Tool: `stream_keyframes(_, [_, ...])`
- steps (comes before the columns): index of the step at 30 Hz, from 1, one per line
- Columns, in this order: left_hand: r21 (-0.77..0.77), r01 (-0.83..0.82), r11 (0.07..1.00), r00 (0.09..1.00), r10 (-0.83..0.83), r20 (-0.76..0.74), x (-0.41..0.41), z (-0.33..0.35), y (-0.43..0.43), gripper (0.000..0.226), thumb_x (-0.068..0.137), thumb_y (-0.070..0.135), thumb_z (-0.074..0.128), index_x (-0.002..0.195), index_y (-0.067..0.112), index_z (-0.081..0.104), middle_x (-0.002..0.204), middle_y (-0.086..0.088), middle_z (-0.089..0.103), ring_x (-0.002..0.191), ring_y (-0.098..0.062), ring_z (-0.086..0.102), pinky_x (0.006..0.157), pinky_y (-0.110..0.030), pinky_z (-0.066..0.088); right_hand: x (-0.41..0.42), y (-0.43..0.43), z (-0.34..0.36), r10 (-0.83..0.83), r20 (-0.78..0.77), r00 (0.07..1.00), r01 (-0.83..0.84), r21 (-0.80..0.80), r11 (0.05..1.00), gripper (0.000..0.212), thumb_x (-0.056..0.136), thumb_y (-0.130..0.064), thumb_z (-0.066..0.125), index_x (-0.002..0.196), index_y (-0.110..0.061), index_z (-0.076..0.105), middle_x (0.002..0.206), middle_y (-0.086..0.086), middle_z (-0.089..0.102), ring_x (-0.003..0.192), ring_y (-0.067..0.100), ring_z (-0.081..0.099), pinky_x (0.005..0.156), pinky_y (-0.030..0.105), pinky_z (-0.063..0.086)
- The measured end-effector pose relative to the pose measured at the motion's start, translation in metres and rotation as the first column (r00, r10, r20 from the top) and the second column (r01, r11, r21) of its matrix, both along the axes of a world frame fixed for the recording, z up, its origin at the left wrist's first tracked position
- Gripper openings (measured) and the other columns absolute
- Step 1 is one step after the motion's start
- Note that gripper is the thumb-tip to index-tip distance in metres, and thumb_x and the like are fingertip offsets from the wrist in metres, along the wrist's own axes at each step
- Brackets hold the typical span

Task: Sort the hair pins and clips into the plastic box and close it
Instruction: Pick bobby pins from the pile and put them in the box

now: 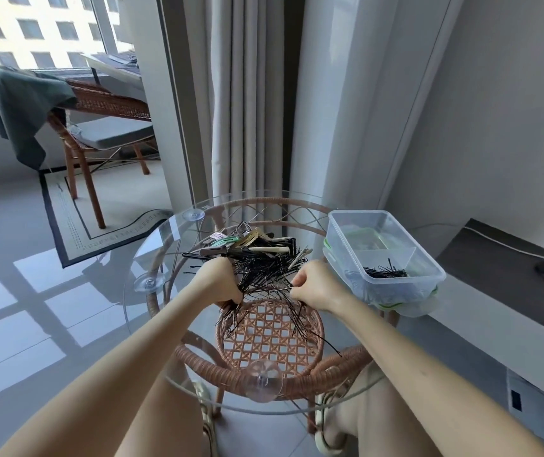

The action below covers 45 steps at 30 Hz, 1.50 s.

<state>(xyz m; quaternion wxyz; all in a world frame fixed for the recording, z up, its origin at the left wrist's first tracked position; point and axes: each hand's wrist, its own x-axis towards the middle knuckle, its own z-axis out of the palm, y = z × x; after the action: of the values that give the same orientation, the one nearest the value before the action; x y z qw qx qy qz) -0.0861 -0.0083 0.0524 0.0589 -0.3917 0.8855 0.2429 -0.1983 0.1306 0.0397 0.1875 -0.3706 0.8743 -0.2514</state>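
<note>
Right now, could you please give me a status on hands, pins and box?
Left hand grips a bundle of black pins; right hand pinches more. Plastic box open, few pins inside. Clips unsorted.

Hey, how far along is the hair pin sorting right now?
Early. A small bunch of black pins lies in one compartment of the plastic box. The left hand and right hand each grip pins from the tabletop pile. The clips are unsorted and the box is open.
</note>
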Motion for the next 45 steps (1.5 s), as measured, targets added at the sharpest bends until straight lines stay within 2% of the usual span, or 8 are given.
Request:
stream_keyframes(5, [0.086,-0.05,0.995,0.996,0.057,-0.075,0.008,-0.002,-0.001,0.02,0.066,0.001,0.067,0.086,-0.003,0.071,0.067,-0.008,0.061,0.058,-0.021,0.056,0.075,-0.041,0.059,-0.008,0.022,0.036,0.031,0.089,0.996,-0.018,-0.146,0.989,0.016,0.078,0.002,0.059,0.091,0.005,0.068,0.077,-0.001,0.061,0.047,0.018,0.058,0.055,0.035,0.054])
stream_keyframes(12, [0.083,-0.087,0.993,0.985,0.098,-0.141,0.013,0.005,0.002,0.016,0.067,0.0,0.067,0.081,-0.004,0.073,0.063,-0.009,0.065,0.056,-0.021,0.062,0.07,-0.038,0.061,-0.062,0.061,0.086,-0.012,-0.029,0.999,0.005,-0.231,0.973,0.015,0.078,0.001,0.06,0.09,-0.003,0.068,0.07,0.008,0.066,0.049,0.015,0.053,0.047,0.024,0.047])
stream_keyframes(19, [0.128,-0.038,0.991,0.979,0.063,-0.196,0.011,0.021,0.01,0.01,0.07,-0.001,0.069,0.077,0.006,0.071,0.07,-0.01,0.07,0.061,-0.021,0.07,0.066,-0.031,0.061,-0.099,0.087,0.08,0.182,-0.304,0.935,-0.089,0.297,0.951,0.02,0.082,-0.013,0.059,0.099,-0.016,0.07,0.099,-0.003,0.07,0.087,0.012,0.06,0.08,0.027,0.049])
stream_keyframes(26, [0.181,0.01,0.983,0.971,0.034,-0.237,0.006,0.037,0.014,0.007,0.069,-0.001,0.071,0.075,0.0,0.073,0.07,-0.013,0.073,0.059,-0.019,0.07,0.068,-0.033,0.061,-0.093,0.091,0.066,0.128,-0.356,0.926,-0.042,0.24,0.97,0.026,0.09,-0.025,0.054,0.112,-0.024,0.067,0.119,-0.008,0.066,0.109,0.013,0.059,0.094,0.029,0.045])
stream_keyframes(30, [0.213,0.031,0.977,0.962,0.029,-0.273,-0.003,0.056,0.019,0.012,0.069,0.001,0.073,0.081,0.003,0.073,0.073,-0.014,0.074,0.06,-0.02,0.07,0.073,-0.03,0.06,-0.091,0.103,0.066,0.066,-0.459,0.886,-0.005,0.133,0.991,0.025,0.091,-0.026,0.051,0.11,-0.027,0.067,0.115,-0.008,0.068,0.106,0.016,0.06,0.088,0.027,0.043])
stream_keyframes(36, [0.258,0.16,0.953,0.926,-0.054,-0.375,-0.05,0.096,0.043,0.018,0.071,-0.004,0.071,0.089,-0.002,0.07,0.072,-0.014,0.071,0.047,-0.011,0.066,0.049,-0.015,0.054,-0.096,0.127,0.072,-0.037,-0.495,0.868,0.031,-0.019,0.999,0.021,0.09,-0.027,0.054,0.103,-0.027,0.07,0.105,-0.007,0.072,0.097,0.017,0.063,0.083,0.028,0.044])
stream_keyframes(42, [-0.008,0.408,0.913,0.839,-0.378,-0.391,-0.123,0.11,0.094,0.013,0.071,0.003,0.064,0.08,0.001,0.073,0.071,-0.015,0.073,0.056,-0.014,0.062,0.07,-0.028,0.057,-0.1,0.152,0.074,-0.139,-0.508,0.85,0.091,-0.118,0.989,0.018,0.089,-0.024,0.054,0.096,-0.026,0.071,0.095,-0.008,0.073,0.088,0.017,0.064,0.074,0.03,0.049])
stream_keyframes(45, [-0.112,0.513,0.851,0.811,-0.523,-0.264,-0.157,0.097,0.116,0.015,0.072,0.007,0.061,0.078,0.001,0.072,0.054,0.001,0.07,0.046,-0.002,0.058,0.053,-0.013,0.049,-0.104,0.162,0.07,-0.159,-0.497,0.853,0.11,-0.126,0.986,0.019,0.089,-0.024,0.053,0.093,-0.029,0.071,0.091,-0.011,0.072,0.082,0.014,0.063,0.07,0.028,0.048])
